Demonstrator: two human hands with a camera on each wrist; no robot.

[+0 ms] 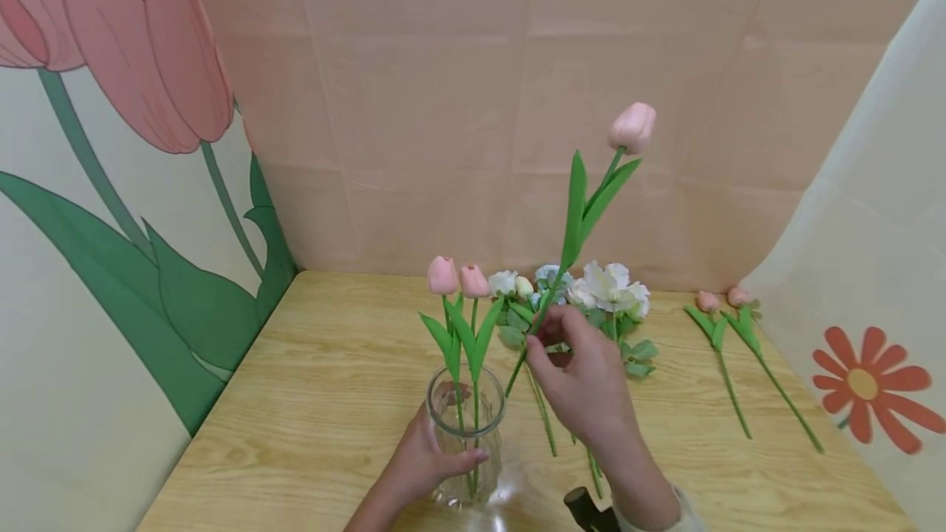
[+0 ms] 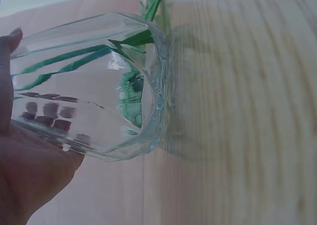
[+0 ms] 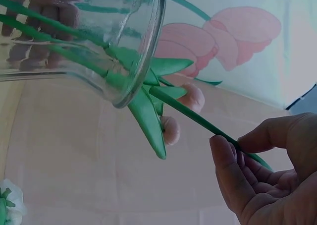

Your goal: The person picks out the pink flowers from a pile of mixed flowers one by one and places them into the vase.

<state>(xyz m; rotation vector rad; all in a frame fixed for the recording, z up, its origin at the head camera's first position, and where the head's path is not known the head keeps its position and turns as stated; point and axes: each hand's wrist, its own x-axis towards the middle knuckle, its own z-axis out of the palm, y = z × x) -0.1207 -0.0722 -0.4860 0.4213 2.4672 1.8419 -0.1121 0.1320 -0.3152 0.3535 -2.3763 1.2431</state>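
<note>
A clear glass vase stands on the wooden table, with two pink tulips upright in it. My left hand grips the vase from its left side, thumb across the front. In the left wrist view the faceted glass shows green stems inside and fingers behind it. My right hand pinches the stem of a third pink tulip between thumb and fingers. That tulip leans up to the right, its stem's lower end close by the vase rim.
Behind my right hand lie white and pale blue flowers with green leaves. Two more pink tulips lie at the table's right side. A dark object sits by my right wrist. Fabric backdrops stand behind and beside the table.
</note>
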